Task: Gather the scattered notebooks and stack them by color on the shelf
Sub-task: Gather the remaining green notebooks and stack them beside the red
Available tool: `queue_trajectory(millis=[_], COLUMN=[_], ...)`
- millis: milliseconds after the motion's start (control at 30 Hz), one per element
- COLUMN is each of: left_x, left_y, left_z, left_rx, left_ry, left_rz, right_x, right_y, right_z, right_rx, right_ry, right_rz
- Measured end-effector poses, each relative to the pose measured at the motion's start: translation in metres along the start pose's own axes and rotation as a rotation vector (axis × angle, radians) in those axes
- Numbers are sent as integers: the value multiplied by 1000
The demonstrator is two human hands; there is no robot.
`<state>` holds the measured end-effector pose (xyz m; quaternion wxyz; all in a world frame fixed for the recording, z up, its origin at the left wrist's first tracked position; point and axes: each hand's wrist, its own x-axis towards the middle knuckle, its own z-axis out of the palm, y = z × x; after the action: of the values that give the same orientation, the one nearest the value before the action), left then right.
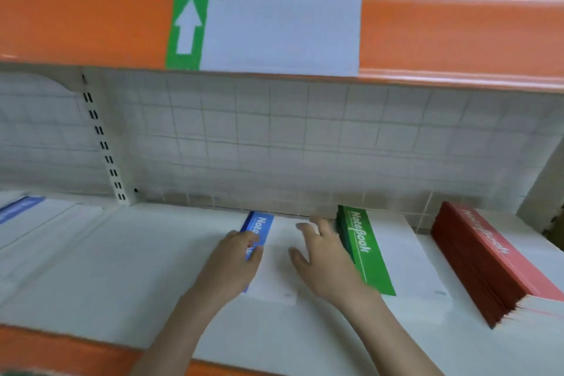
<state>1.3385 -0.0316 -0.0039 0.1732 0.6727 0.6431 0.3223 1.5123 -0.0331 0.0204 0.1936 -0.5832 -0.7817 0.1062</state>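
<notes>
Two bare hands reach onto the white metal shelf (128,268). Left hand (233,262) curls its fingers around the blue-spined white notebook (268,256) lying flat mid-shelf. Right hand (323,259), fingers spread wide, rests beside the green-spined notebook stack (366,250). A red-spined notebook stack (485,256) sits further right, well apart.
</notes>
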Motion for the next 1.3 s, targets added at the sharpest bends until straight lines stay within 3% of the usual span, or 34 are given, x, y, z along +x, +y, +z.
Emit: queue_trajectory(millis=[233, 467, 833, 1300], left_x=[-34, -65, -117, -140], left_y=[-70, -141, -230, -348], left_z=[-72, -150, -262, -346], left_rx=[166, 347, 404, 422], left_ry=[-2, 32, 126, 320], left_rz=[-47, -159, -252, -403], right_x=[9, 21, 40, 84], right_y=[-86, -181, -332, -478], right_z=[43, 85, 159, 231], right_rx=[138, 137, 222, 227], right_ry=[-219, -286, -264, -329], right_rz=[-117, -255, -432, -594])
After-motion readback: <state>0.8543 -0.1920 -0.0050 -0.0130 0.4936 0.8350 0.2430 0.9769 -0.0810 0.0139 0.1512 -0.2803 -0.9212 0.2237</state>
